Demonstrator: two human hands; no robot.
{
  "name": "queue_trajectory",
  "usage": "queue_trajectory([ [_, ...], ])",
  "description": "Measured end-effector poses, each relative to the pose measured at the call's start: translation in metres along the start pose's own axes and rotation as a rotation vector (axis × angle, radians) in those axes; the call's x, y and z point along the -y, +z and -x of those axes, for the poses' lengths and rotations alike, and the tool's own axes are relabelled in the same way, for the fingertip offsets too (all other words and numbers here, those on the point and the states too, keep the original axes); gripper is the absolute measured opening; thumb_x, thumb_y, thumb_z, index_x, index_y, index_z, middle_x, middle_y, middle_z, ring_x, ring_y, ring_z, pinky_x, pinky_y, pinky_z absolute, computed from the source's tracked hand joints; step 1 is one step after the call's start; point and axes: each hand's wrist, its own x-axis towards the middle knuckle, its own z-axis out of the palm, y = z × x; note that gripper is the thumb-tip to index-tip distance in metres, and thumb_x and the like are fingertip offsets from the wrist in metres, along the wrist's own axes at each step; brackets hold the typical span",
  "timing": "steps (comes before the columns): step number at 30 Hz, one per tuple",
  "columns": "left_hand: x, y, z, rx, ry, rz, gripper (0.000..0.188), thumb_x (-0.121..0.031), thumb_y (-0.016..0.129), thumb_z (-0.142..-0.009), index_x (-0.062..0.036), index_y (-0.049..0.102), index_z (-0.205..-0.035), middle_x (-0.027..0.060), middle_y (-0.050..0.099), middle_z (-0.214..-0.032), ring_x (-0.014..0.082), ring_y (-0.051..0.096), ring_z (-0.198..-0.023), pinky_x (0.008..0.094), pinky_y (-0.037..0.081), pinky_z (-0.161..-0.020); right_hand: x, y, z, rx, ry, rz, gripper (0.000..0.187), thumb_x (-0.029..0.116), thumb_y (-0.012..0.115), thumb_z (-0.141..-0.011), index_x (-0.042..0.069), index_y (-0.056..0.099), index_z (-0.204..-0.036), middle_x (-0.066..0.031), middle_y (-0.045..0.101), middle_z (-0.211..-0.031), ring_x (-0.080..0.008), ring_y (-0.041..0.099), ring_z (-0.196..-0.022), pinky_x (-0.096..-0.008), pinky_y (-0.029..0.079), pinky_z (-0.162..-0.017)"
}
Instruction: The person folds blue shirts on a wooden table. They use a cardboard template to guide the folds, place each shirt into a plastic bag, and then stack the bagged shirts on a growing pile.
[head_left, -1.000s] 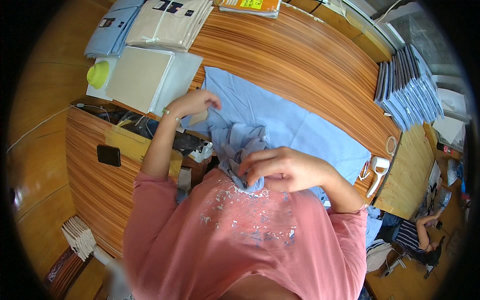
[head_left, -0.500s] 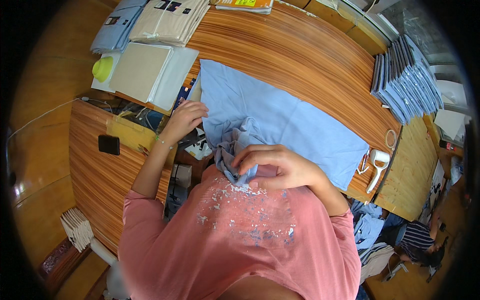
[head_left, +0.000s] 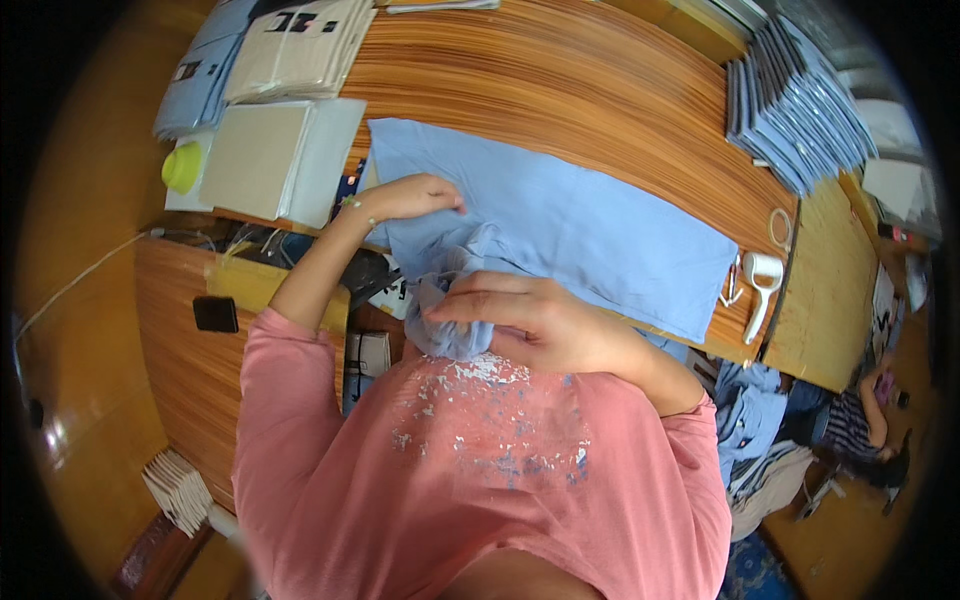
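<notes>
A long light-blue folded cloth [head_left: 560, 210], which looks like garment fabric, lies slantwise across the table. Its near-left part is gathered into a crumpled greyish-blue bunch [head_left: 455, 335] in front of my chest, past the table's edge. My right hand [head_left: 530, 315] reaches over this bunch from the right, its fingers curved across the fabric; the thumb is hidden beneath. On the left end of the cloth rests my left hand [head_left: 415, 197], palm down, fingers together and bent at the tips. What lies under those fingertips is hidden.
A white handled tool [head_left: 762, 285] and small snips [head_left: 733, 280] lie at the cloth's right end. Stacked packaged blue garments [head_left: 795, 105] stand far right. Boards and clear sleeves [head_left: 260, 160] lie left, near a yellow-green round object [head_left: 182, 167]. A phone [head_left: 216, 314] rests on the left surface.
My left hand has moved right from the cloth's left edge onto its top, its fingers drawing together. My right hand has moved left over the bunched fabric. The view has shifted slightly.
</notes>
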Motion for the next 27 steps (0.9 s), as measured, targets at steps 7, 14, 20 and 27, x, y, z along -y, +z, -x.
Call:
queue_trajectory([
  [7,0.012,-0.009,-0.019,0.131,-0.237,-0.05,0.057,-0.05,0.041,-0.089,0.0017,0.061,-0.103,0.0167,0.065,-0.098,0.0281,0.058,-0.093,0.0353,0.043,-0.085,-0.015,-0.046,0.054,-1.045,0.329,0.368,0.012,0.001,0.06,-0.073,0.0,0.061,-0.085,-0.0038,0.06,-0.074,-0.0097,0.056,-0.067,-0.0225,0.045,-0.058],
  [14,0.02,-0.058,-0.012,-0.087,-0.067,-0.538,0.032,-0.028,0.062,-0.081,0.004,0.062,-0.082,0.017,0.059,-0.085,0.0333,0.054,-0.083,0.038,0.042,-0.074,-0.152,-0.075,0.199,-1.253,0.834,0.152,0.003,0.004,0.059,-0.083,0.002,0.061,-0.084,0.001,0.056,-0.073,-0.0057,0.047,-0.057,-0.0199,0.038,-0.053],
  [20,0.032,-0.058,-0.005,-0.09,-0.013,-0.427,0.025,-0.021,0.065,-0.078,0.0032,0.06,-0.08,0.0168,0.058,-0.083,0.0341,0.053,-0.083,0.039,0.042,-0.073,-0.09,-0.072,0.195,-1.008,0.444,0.09,0.02,-0.011,0.054,-0.073,0.001,0.064,-0.085,-0.0097,0.057,-0.113,-0.018,0.053,-0.106,-0.0266,0.039,-0.09],
  [27,0.024,-0.061,-0.015,-0.079,-0.012,-0.413,0.027,-0.025,0.06,-0.083,0.0017,0.06,-0.087,0.0168,0.059,-0.08,0.0338,0.055,-0.078,0.0391,0.042,-0.07,-0.11,-0.072,0.201,-1.119,0.695,0.157,0.015,-0.007,0.061,-0.076,0.0,0.064,-0.09,-0.0047,0.058,-0.104,-0.013,0.054,-0.093,-0.0222,0.042,-0.079],
])
